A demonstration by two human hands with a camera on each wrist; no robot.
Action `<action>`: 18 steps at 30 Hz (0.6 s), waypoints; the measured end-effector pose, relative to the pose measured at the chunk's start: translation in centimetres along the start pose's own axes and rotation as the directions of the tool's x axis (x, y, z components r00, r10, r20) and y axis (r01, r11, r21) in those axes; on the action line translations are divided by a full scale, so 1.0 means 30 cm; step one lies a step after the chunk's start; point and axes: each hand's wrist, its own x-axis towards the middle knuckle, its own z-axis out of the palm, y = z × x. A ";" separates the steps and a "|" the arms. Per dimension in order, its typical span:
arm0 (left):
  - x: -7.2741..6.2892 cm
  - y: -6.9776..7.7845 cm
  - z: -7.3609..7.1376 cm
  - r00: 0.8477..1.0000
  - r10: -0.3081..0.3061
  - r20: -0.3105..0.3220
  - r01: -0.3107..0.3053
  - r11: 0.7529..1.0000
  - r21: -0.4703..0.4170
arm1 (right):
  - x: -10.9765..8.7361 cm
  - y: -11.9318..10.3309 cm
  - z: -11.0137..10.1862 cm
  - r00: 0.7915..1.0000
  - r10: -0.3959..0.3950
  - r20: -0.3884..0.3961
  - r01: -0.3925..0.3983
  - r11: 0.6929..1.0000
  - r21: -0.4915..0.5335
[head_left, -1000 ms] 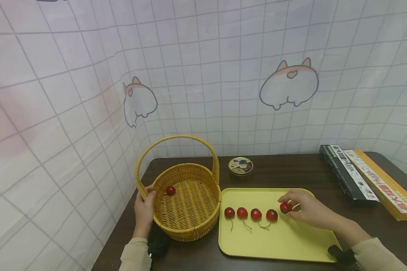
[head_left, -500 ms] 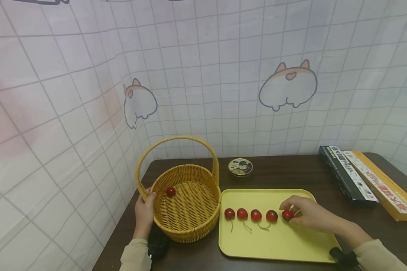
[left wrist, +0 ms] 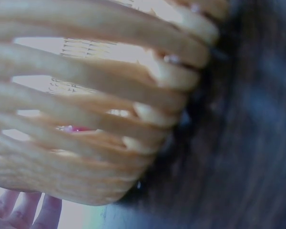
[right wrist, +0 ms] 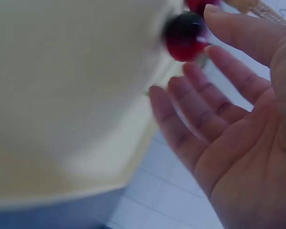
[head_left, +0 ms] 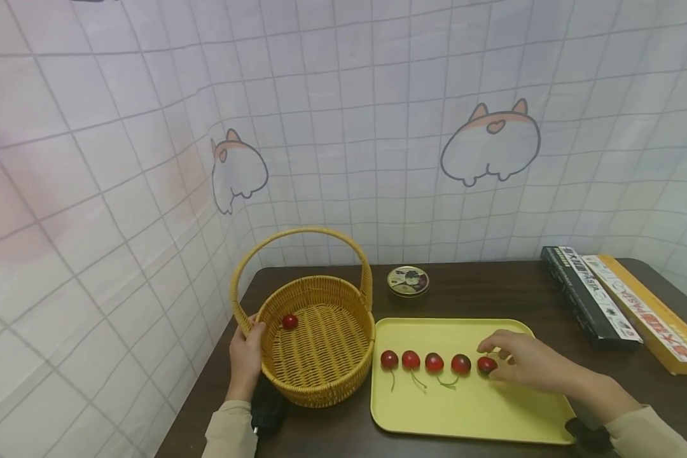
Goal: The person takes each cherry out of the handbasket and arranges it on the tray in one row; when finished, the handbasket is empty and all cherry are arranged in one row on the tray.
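Note:
In the head view, my left hand (head_left: 245, 362) holds the left side of the round wicker basket (head_left: 343, 389), its thumb at the handle's base. One cherry (head_left: 289, 322) lies inside, against the left wall. My right hand (head_left: 529, 362) is over the right part of the yellow tray (head_left: 464, 416). Its thumb and fingers are parted around the rightmost cherry (head_left: 486, 364), which sits on the tray. In the right wrist view, that dark red cherry (right wrist: 185, 38) lies just beyond the spread fingertips. Several stemmed cherries, among them this one (head_left: 460, 364), form a row to its left.
A round tin (head_left: 408, 280) stands behind the tray. Two long pasta boxes, one black (head_left: 592, 299) and one orange (head_left: 652, 312), lie at the right. A black object (head_left: 268, 407) is by the left wrist. A grid-patterned cloth (head_left: 343, 159) hangs behind the table.
My right hand has lowered the cherry onto the tray at the right end of the row, and its fingers have loosened from it. The left hand stays on the basket.

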 end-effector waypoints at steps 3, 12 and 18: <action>0.003 0.004 0.001 1.000 0.008 0.003 -0.008 1.000 -0.006 | -0.008 -0.047 -0.031 0.999 -0.004 -0.045 -0.001 0.995 -0.095; 0.008 0.011 0.000 0.999 0.023 -0.024 -0.023 1.000 0.009 | 0.121 -0.215 -0.044 0.990 -0.110 -0.092 0.101 0.990 -0.099; 0.007 -0.011 0.005 1.000 0.014 -0.027 -0.013 1.000 0.017 | 0.289 -0.324 0.034 0.978 -0.193 -0.083 0.192 0.981 -0.013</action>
